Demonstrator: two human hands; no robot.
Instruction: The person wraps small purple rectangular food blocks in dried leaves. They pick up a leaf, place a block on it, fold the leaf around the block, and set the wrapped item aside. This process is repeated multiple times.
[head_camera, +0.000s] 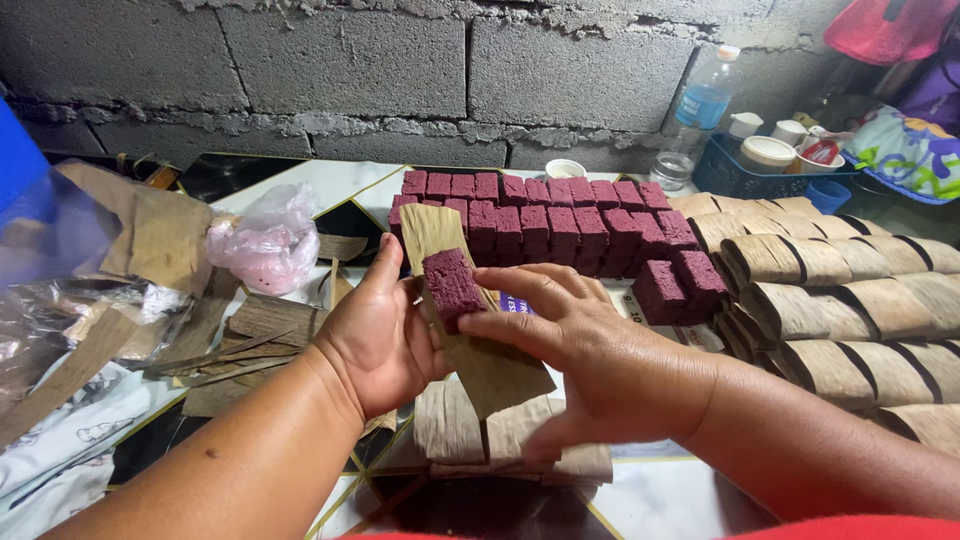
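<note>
My left hand (378, 335) holds a long dry tan leaf strip (480, 350) from underneath. A dark purple rectangular cake block (452, 288) lies on that strip. The fingers of my right hand (575, 345) press on the block's lower end and on the strip. Behind my hands, several more purple blocks (560, 230) stand in rows on the table. Wrapped leaf bundles (850, 300) are stacked at the right. Under my hands lie two or three more wrapped bundles (470, 430).
Loose leaf pieces (240, 340) and a pink plastic bag (268, 245) lie at the left. A water bottle (700, 110), a blue basket (750, 178) of cups and a grey block wall (350, 60) are at the back.
</note>
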